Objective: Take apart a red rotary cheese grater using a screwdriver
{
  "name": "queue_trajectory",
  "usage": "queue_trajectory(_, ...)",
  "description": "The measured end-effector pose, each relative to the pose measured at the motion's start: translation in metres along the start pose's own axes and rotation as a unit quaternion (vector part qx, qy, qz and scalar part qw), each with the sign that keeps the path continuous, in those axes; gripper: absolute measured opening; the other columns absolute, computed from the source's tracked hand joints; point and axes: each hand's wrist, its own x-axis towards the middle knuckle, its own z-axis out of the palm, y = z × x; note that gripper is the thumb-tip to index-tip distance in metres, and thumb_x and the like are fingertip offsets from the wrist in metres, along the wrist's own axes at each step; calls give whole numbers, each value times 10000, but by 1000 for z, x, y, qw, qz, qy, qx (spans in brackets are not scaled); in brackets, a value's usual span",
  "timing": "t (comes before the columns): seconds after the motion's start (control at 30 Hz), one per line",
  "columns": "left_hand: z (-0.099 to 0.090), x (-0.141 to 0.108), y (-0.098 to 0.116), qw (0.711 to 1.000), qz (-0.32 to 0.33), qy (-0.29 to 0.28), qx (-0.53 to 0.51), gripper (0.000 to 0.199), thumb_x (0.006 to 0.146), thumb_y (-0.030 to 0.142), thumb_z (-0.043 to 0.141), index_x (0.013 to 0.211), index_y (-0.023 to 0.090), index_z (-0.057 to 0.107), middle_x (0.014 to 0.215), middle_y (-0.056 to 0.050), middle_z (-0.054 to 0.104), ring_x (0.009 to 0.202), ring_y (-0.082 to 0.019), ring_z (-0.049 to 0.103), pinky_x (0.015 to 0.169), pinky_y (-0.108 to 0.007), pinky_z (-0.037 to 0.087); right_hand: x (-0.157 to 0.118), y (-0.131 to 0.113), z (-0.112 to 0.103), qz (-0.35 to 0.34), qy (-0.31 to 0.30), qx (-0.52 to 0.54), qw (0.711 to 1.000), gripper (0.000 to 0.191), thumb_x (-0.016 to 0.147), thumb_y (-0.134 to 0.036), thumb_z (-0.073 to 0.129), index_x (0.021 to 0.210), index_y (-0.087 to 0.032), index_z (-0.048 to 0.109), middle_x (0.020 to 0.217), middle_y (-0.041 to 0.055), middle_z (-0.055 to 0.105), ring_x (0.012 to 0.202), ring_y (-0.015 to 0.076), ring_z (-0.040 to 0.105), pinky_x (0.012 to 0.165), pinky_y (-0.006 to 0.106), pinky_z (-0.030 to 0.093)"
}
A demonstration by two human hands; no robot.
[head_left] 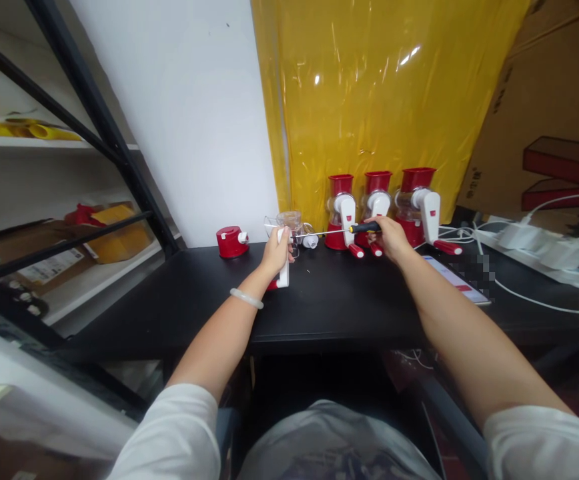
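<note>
My left hand (278, 251) is closed around a white crank handle (284, 275) with a red grip, above the black table. Just behind and beside it are clear plastic parts (289, 219). My right hand (388, 237) grips a screwdriver (364, 227) with a black and yellow handle. Its metal shaft points left and ends at the white piece by my left fingers; the exact contact point is too small to make out. A red base (232, 242) with a white knob stands left of my left hand.
Three red and clear grinders with white cranks (347, 210) stand at the back right. A phone (457, 280) lies right of my right forearm, near white cables and a power strip (544, 250). A black-framed shelf (119, 157) stands left; a yellow sheet (369, 87) hangs behind.
</note>
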Motion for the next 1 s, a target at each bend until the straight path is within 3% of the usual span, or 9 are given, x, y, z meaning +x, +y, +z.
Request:
queue_trajectory(0.13, 0, 0, -1, 1000, 3, -5, -4, 254, 1112, 481, 485, 1144, 234, 535, 646, 81, 559, 418, -102, 560, 447, -209, 479, 2, -2, 1, 8, -21, 53, 998, 188, 722, -342, 778, 783, -188, 690, 625, -10, 591, 483, 103, 515, 468, 243, 433)
queue_trajectory(0.23, 0, 0, -1, 1000, 2, -5, -1, 267, 1109, 496, 487, 1142, 236, 536, 645, 80, 561, 417, -103, 560, 449, -209, 479, 2, 1, -2, 10, -21, 42, 999, 340, 811, -521, 754, 756, -204, 643, 583, -2, 571, 450, 116, 489, 444, 261, 419)
queue_trajectory(0.37, 0, 1, 0, 1000, 4, -3, -2, 253, 1112, 481, 478, 1138, 236, 533, 657, 75, 571, 415, -104, 560, 448, -214, 482, 3, 8, -8, -24, -22, -55, 998, 551, 859, -775, 685, 736, -245, 591, 439, -39, 438, 394, 136, 409, 409, 276, 374)
queue_trajectory(0.47, -1, 1, 1, 1000, 7, -5, -2, 234, 1117, 458, 465, 1146, 235, 531, 657, 74, 569, 413, -107, 559, 439, -216, 478, 4, 10, -9, -35, -19, -73, 997, 491, 824, -708, 755, 732, -255, 590, 437, -49, 441, 415, 137, 418, 423, 271, 380)
queue_trajectory(0.67, 0, 0, -1, 1000, 8, -8, 0, 227, 1117, 452, 468, 1130, 234, 525, 641, 81, 557, 416, -106, 562, 444, -212, 483, 2, 2, -4, -3, -32, 33, 999, 228, 683, -376, 796, 770, -226, 649, 619, -31, 571, 507, 116, 503, 474, 257, 427)
queue_trajectory(0.77, 1, 0, -1, 1000, 3, -11, -3, 262, 1104, 495, 494, 1134, 238, 531, 641, 84, 557, 414, -103, 558, 444, -208, 477, 2, -1, -3, -1, -37, 58, 998, 232, 667, -360, 781, 781, -220, 635, 700, -21, 606, 522, 106, 526, 482, 253, 441)
queue_trajectory(0.9, 0, 1, -2, 1000, 3, -10, -5, 297, 1095, 532, 502, 1145, 240, 535, 641, 82, 555, 417, -107, 558, 444, -211, 473, 3, 2, -4, 5, -31, 29, 999, 416, 818, -624, 732, 797, -245, 562, 618, -23, 551, 482, 134, 520, 451, 273, 433)
queue_trajectory(1.0, 0, 2, -2, 1000, 5, -6, -4, 317, 1088, 548, 511, 1151, 239, 540, 648, 78, 560, 422, -105, 560, 454, -214, 481, 3, 5, -6, -9, -26, -23, 999, 565, 839, -809, 678, 805, -269, 514, 496, -58, 429, 417, 140, 443, 406, 280, 373)
